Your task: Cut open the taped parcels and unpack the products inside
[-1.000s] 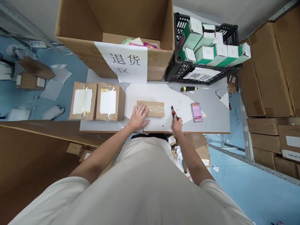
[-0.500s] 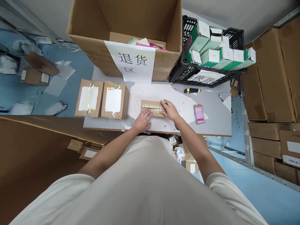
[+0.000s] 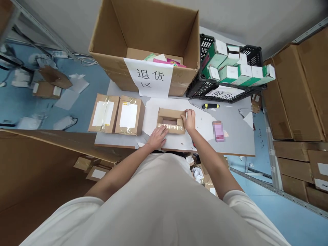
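A small cardboard box (image 3: 171, 128) lies on the table in front of me with its top flaps parted, and I can see into it. Strips of clear brown tape cross its near flap. My left hand (image 3: 156, 137) lies with outstretched fingers on the near left corner of that flap. At the box's right end, my right hand (image 3: 189, 121) has its fingers curled around the edge of the cardboard. The inside looks brownish; I cannot make out any contents.
Two taped boxes with white labels (image 3: 128, 116) stand to the left. Behind is a large open carton (image 3: 110, 65) with a paper sign; right of it, a black crate (image 3: 230, 97) holds green-white boxes. A black-yellow cutter (image 3: 210, 106) and a blurred pink item (image 3: 219, 131) lie on the right.
The small box's top flaps, closed together before, now stand apart. My right hand has moved from the top of the box to its right end. The left hand stays at the near left corner.
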Demonstrator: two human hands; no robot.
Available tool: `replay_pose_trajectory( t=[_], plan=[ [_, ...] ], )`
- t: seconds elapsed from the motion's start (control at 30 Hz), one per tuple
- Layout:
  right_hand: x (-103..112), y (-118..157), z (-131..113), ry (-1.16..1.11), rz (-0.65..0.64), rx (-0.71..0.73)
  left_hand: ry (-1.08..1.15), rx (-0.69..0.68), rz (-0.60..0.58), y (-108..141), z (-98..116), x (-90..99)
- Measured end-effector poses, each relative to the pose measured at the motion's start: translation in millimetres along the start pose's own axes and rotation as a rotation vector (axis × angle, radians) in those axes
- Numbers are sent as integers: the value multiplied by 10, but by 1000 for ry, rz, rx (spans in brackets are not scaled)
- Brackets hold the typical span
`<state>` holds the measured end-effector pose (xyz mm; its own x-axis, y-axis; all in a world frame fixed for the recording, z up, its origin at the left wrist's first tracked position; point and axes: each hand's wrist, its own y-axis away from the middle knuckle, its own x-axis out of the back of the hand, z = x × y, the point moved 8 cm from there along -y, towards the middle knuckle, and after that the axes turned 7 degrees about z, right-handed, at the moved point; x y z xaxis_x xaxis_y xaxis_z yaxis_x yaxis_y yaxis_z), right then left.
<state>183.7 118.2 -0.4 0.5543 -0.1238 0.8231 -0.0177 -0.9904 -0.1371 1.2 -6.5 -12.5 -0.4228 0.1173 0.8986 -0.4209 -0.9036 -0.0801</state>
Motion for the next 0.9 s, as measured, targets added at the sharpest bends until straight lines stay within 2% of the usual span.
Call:
replay_pose_trajectory(
  t=[0.1,0.2,0.3,0.43,0.57,0.73,0.8,0.9],
  plan=[
    [130,298,-318,142,-89,323,11,56,44,-147,-183,225],
    [179,581,-432,223,-272,496,26,53,-11,-317,-413,336],
    [141,716,-381,299,-390,474,62,1,-101,-427,-587,309],
    [47,789,-251,358,-403,316,100,14,-111,-481,-735,265],
    [28,823,-254,273,-343,316,104,16,-135,-472,-748,235],
    [-19,710,-201,298,-396,288,106,11,-101,-434,-726,238],
    [-41,736,-211,353,-400,339,111,13,-75,-431,-719,233],
    [-80,961,-239,433,-397,499,113,5,-45,-438,-700,239]
  ],
)
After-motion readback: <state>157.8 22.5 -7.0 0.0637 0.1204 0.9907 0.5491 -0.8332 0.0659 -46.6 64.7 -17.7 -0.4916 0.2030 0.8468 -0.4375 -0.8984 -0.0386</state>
